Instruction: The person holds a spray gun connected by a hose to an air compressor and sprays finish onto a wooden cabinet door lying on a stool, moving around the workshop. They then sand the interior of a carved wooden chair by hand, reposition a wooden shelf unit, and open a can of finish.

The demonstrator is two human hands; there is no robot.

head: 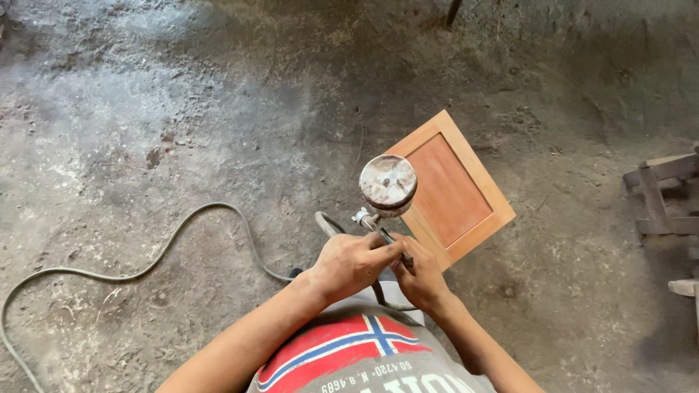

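Observation:
My left hand (354, 262) grips the handle of a paint spray gun (377, 222), whose round stained cup (388, 182) points up toward the camera. My right hand (420, 280) is closed around the lower part of the same gun, just right of my left hand. Beyond the cup a small wooden cabinet door (455, 189), light frame with a reddish centre panel, lies flat on the dirt floor. A grey air hose (182, 233) runs from the gun area and curls off to the left.
The ground is rough, dusty concrete or dirt with pale overspray patches at upper left (87, 87). A wooden frame or pallet piece (666, 196) lies at the right edge. My shirt (364, 356) fills the bottom centre.

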